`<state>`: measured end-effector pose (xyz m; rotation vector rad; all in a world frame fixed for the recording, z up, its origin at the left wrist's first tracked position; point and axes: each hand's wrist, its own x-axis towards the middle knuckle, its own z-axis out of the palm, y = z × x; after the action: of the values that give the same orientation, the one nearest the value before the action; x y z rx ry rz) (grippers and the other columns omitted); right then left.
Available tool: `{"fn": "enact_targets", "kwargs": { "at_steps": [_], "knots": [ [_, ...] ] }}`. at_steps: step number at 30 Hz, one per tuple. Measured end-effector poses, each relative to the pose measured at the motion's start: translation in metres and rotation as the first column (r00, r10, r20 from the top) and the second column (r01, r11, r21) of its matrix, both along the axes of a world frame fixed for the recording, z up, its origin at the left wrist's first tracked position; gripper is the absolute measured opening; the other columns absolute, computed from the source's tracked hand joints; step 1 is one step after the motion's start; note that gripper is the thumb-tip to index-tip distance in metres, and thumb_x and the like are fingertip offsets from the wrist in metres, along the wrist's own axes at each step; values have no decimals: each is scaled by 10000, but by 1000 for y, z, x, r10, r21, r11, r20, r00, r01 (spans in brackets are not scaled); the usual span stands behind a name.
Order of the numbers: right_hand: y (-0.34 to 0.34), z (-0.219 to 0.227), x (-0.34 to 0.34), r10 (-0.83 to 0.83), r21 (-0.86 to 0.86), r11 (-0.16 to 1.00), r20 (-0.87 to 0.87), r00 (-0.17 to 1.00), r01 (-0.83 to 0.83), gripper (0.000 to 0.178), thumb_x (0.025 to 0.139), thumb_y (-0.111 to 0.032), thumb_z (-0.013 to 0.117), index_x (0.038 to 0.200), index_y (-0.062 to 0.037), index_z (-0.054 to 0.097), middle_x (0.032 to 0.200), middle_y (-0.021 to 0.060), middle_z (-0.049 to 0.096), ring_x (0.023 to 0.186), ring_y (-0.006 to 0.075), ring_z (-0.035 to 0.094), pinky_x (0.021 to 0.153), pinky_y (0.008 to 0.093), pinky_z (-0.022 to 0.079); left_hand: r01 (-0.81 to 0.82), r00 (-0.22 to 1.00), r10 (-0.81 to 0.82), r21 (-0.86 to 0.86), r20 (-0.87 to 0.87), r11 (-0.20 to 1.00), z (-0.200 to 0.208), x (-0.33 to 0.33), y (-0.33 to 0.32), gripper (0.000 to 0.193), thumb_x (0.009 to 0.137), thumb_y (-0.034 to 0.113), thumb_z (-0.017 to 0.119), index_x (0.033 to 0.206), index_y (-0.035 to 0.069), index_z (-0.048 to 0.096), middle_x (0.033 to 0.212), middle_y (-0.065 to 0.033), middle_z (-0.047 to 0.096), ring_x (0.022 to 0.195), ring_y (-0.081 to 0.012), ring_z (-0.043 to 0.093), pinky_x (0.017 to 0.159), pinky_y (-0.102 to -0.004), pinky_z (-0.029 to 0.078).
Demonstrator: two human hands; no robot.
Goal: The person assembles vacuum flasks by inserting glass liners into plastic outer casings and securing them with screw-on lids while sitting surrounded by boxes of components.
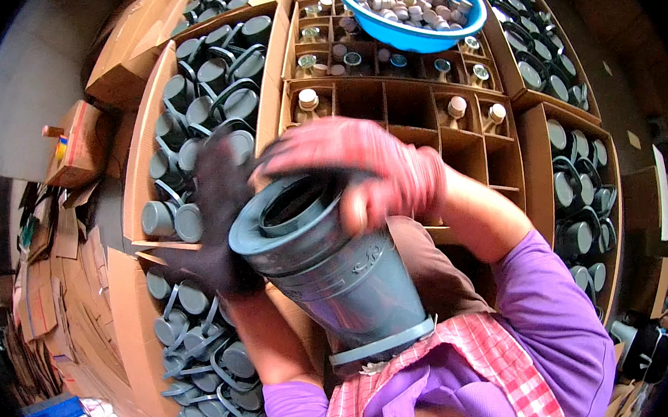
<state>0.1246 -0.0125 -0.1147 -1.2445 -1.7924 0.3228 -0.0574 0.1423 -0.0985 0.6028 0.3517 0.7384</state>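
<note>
A dark grey-blue plastic flask casing [339, 275] leans in front of my lap, its round open mouth tilted up and away. Over the far right of its rim curls my right hand [354, 160], in a red glove, with the thumb pressed to the side wall. My left hand [221, 217], in a dark glove, is smeared by motion at the casing's left side. Its fingers look spread; whether the palm touches the casing I cannot tell. The casing's lower end meets my checked apron [511, 363].
Cartons of grey handled cups or lids stand at left [160, 136] and right [582, 165]. Ahead is a divided carton [408, 97] with several capped bottle necks. A blue basin [415, 41] of small pale caps sits on it. Flattened cardboard [72, 276] lies far left.
</note>
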Motion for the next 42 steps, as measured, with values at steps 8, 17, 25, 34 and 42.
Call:
{"fn": "enact_targets", "kwargs": {
  "at_steps": [8,17,25,34,42],
  "knots": [
    [15,-149,58,-433,-288,676,589,682,678,388,817,-449,693,1056,-143,707,1020,100,704,1051,277,632,958,427,462,42,994,90,968,-67,248,-12,-44,23,646,773,587,727,980,-24,681,978,-183,684,869,-314,659,769,-388,520],
    [50,-209,45,-78,-499,579,753,653,645,438,856,-339,527,1182,-80,663,1193,216,649,1396,485,335,1161,628,172,509,825,362,849,-434,-142,54,6,22,288,773,162,728,1021,17,710,1020,-137,720,874,-242,699,828,-319,526],
    [11,-180,65,-355,-295,738,595,721,607,434,681,-356,782,1000,-101,637,988,104,694,1116,326,580,1114,519,307,617,776,238,781,-584,-98,42,21,21,691,561,343,911,1137,39,679,986,-155,695,894,-311,689,814,-366,528],
    [5,-170,35,-393,-481,545,577,716,687,320,819,-224,661,1122,-123,639,1150,180,554,1026,346,620,807,466,548,672,728,227,739,-647,-51,32,30,26,626,587,183,916,1132,5,666,1010,-97,714,938,-158,664,865,-314,507],
    [38,-195,59,-379,-519,452,625,682,726,594,724,-157,715,1292,-144,539,1126,196,561,1019,385,604,762,461,557,128,830,435,878,-349,461,-15,46,35,304,718,27,752,1005,-25,668,859,-83,699,796,-169,658,775,-294,523]
  ]
}}
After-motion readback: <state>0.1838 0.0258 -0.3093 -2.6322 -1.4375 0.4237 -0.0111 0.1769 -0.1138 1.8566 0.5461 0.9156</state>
